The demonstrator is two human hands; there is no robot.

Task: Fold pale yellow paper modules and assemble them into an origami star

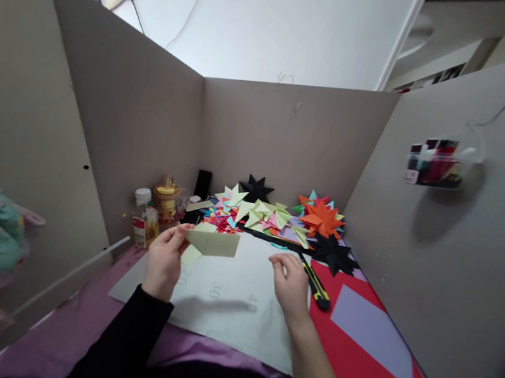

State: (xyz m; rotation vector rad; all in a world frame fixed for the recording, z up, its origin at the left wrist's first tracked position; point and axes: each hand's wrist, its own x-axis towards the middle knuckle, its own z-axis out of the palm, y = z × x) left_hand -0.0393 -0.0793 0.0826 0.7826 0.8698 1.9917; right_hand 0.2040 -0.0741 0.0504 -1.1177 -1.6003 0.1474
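My left hand (165, 259) pinches a folded pale yellow-green paper piece (214, 242) and holds it up above a white cutting mat (233, 314). My right hand (290, 283) hovers just right of it over the mat, fingers loosely curled, holding nothing that I can see. Beyond the mat lies a heap of folded paper points (253, 214) in pink, green and blue. Finished paper stars stand behind: an orange one (322, 218) and two black ones (256, 188) (334, 254).
A yellow-black utility knife (316, 285) lies right of the mat beside a red sheet (377, 368) with a lilac sheet (371, 332) on it. A glue bottle (146, 218) and jar (166, 199) stand at the left. Cardboard walls (289, 137) enclose the desk.
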